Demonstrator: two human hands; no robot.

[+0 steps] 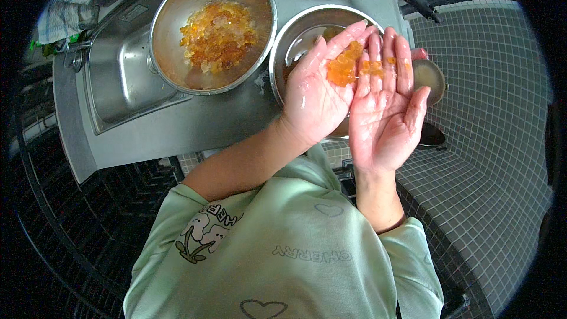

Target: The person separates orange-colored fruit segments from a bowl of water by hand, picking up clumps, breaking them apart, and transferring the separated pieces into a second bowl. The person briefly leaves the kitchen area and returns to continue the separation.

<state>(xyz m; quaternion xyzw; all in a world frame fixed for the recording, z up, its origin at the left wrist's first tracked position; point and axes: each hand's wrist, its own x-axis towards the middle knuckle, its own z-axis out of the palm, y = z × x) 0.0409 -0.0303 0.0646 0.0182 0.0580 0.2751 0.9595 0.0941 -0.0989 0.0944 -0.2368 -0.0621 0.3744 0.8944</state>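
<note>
Both of my wet hands are held palm up, side by side, above a steel bowl (285, 31) of clear liquid. In my left hand (316, 88) rests a clump of soft amber jelly pieces (342, 68), probably soaked peach gum. Smaller amber bits (372, 69) lie across the fingers of my right hand (383, 110), whose thumb stands out to the side. My hands hide much of the bowl. To its left, a second steel bowl (166, 40) contains a heap of amber and pale jelly pieces (221, 37).
A stainless steel sink (119, 84) lies at the left, partly under the second bowl. A small round dish (429, 82) stands right of my hands. At the back, a pan's black handle (412, 0) extends over the counter edge. The counter (212, 119) ends before me.
</note>
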